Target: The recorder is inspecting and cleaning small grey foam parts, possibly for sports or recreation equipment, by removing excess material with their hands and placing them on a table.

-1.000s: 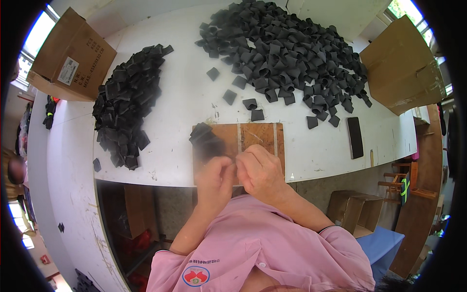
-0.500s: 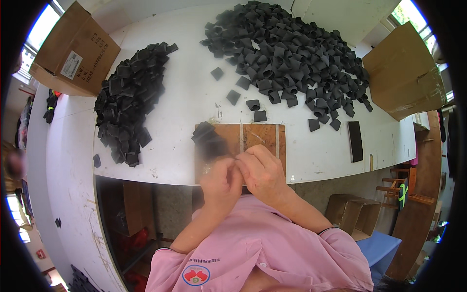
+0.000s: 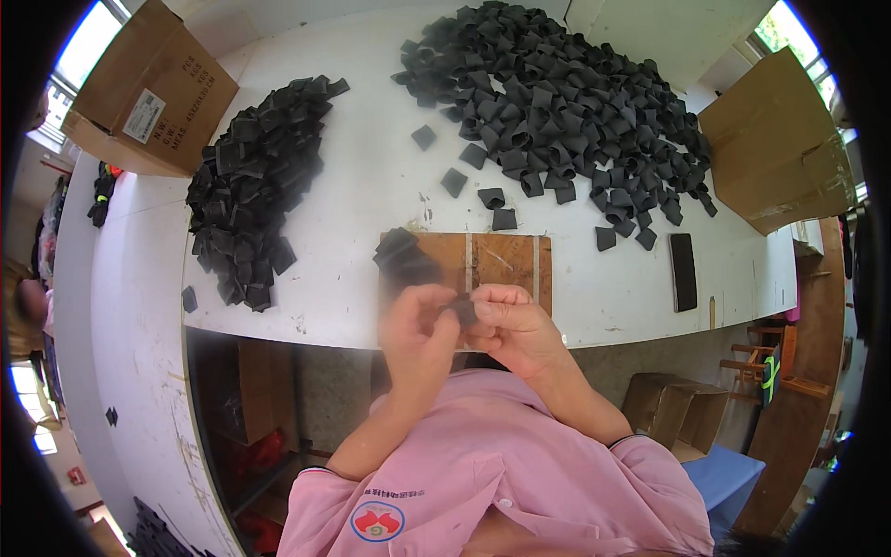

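A small black fabric piece (image 3: 462, 308) is pinched between my two hands, just over the front edge of a wooden board (image 3: 509, 265). My left hand (image 3: 418, 336) grips its left side with thumb and fingers. On its other side, the fingertips of my right hand (image 3: 518, 325) are closed on it. Beyond my left hand, a small overlapping stack of black pieces (image 3: 404, 255) lies on the board's left part, slightly blurred. Light strips run across the board. Farther off are a large heap of black fabric loops (image 3: 566, 121) and, to the left, a pile of flatter black pieces (image 3: 255, 190).
A cardboard box (image 3: 153, 102) stands at the far left of the white table (image 3: 367, 158), another box (image 3: 780, 139) at the far right. A dark phone (image 3: 683, 271) lies right of the board. Below the table's edge are an open carton (image 3: 673, 413) and a blue bin (image 3: 733, 483).
My hands have moved slightly apart and turned, so the black piece between them now shows. The whole view has shifted a little.
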The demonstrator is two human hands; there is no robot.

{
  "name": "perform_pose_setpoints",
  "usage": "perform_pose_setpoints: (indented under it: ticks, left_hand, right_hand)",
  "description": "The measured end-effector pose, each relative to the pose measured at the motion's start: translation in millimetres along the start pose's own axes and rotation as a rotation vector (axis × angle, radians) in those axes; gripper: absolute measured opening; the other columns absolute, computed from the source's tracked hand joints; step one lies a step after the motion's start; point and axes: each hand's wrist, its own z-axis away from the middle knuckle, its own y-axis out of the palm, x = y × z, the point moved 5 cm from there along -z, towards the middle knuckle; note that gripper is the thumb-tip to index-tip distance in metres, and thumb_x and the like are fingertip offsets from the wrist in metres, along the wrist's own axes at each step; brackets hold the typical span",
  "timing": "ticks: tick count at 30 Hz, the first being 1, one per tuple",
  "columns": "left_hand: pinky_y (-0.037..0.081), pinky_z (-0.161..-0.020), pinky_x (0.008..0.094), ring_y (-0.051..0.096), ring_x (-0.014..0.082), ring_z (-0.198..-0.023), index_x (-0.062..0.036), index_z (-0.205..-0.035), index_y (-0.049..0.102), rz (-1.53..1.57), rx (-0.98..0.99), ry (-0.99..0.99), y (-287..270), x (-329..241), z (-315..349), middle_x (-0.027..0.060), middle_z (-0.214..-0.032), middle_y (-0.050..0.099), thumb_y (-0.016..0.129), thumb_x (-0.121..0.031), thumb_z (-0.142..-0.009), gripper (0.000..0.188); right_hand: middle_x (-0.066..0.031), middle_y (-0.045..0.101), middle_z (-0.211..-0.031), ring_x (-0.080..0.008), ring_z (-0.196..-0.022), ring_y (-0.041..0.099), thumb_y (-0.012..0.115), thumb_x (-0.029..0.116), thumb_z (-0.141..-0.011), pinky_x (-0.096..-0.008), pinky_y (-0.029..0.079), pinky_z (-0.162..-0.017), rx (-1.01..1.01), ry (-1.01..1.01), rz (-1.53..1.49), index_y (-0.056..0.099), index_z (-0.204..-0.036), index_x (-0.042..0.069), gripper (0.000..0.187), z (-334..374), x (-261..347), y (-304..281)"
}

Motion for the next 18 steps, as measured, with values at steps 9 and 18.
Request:
perform_pose_setpoints:
  ticks: [9, 18]
  left_hand:
    - [0.028, -0.031, 0.0199, 0.035, 0.0053, -0.032, 0.0052, -0.098, 0.047, 1.503, 0.606, -0.505, 18, -32, -21, 0.0179, -0.082, 0.056, 0.038, 0.005, -0.082, 0.018]
    - [0.037, -0.041, 0.0180, 0.047, 0.0056, -0.050, 0.0032, -0.105, 0.049, 0.362, 0.089, -0.138, -4, 0, -24, 0.0108, -0.086, 0.058, 0.053, -0.007, -0.083, 0.024]
  right_hand:
    - [0.0058, 0.045, -0.068, -0.0024, -0.062, 0.038, 0.049, 0.021, -0.089, -0.0180, 0.036, -0.057, 0.067, -0.274, 0.746, 0.052, -0.075, 0.005, 0.021, -12, 60, 59]
    - [0.0033, 0.046, -0.065, -0.0047, -0.060, 0.043, 0.053, 0.018, -0.087, -0.0193, 0.035, -0.051, -0.036, -0.310, 0.879, 0.054, -0.083, 0.002, 0.016, -28, 43, 9]
